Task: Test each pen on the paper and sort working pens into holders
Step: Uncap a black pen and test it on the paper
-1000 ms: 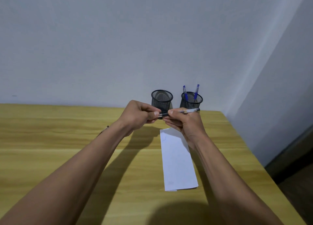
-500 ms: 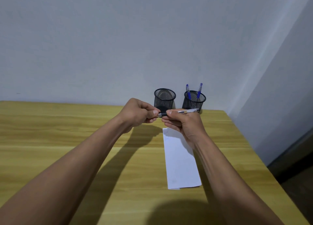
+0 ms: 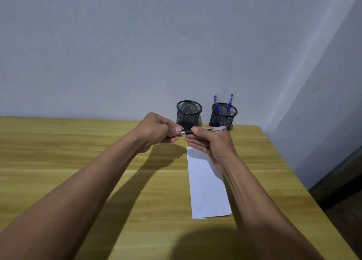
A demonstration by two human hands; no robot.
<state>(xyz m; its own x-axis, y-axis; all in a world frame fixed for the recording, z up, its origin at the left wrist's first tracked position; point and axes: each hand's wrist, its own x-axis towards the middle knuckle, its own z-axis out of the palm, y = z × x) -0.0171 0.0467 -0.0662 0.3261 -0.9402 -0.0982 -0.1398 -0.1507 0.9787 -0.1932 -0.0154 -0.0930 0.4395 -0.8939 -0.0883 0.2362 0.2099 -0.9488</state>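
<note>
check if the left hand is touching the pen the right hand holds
Touching. The head view shows the left hand pinching the dark end of the pen, while the right hand grips its middle.

2 holders [image 3: 189,112] block far edge; table [image 3: 58,152] left open.

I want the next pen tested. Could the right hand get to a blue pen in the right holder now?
Probably not yet: the right hand is gripping a pen with the left hand. The holder behind stands unblocked.

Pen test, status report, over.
Left hand and right hand both grip one pen above the paper. Two blue pens already in right holder. Nothing blocking.
</note>
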